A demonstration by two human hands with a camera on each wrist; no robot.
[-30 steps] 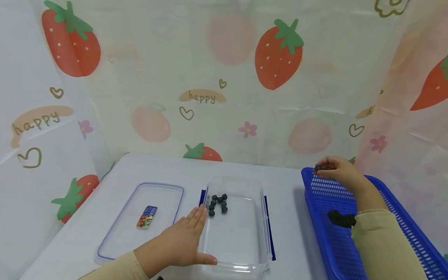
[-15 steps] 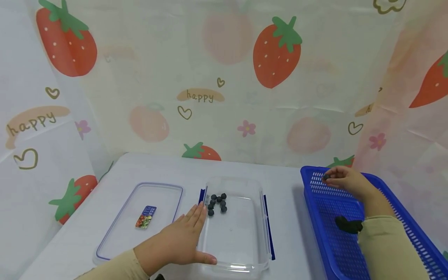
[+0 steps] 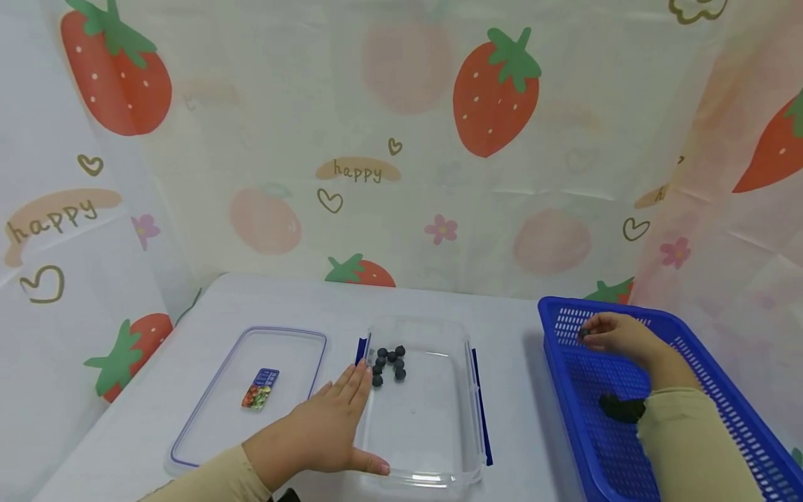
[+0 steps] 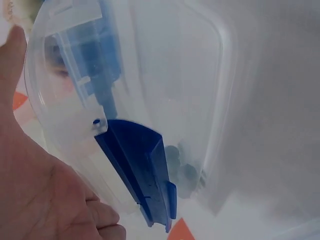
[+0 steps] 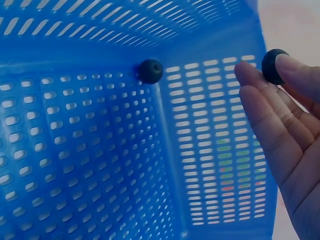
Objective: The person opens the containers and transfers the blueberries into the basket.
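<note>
My right hand [image 3: 627, 339] is at the far end of the blue basket [image 3: 561, 411], pinching a blueberry [image 5: 270, 67] between thumb and fingers. Another blueberry [image 5: 151, 71] lies in a corner of the basket in the right wrist view. My left hand [image 3: 323, 434] rests along the left side of the clear plastic container [image 3: 420, 432], fingers straight, thumb at its near rim. Several blueberries [image 3: 392, 357] sit in a small cluster at the container's far left. One blue side latch [image 4: 137, 165] hangs folded outward, close to my left fingers.
A clear lid [image 3: 207, 432] with a purple-blue edge lies left of the container, bearing a small printed label [image 3: 260, 389]. Another blue latch [image 3: 482, 411] sticks out on the container's right. Behind the table hangs a strawberry-patterned cloth [image 3: 401, 104].
My right hand has moved from the basket's far left corner to the right and lower, still pinching the blueberry. The left hand stays at the container's side.
</note>
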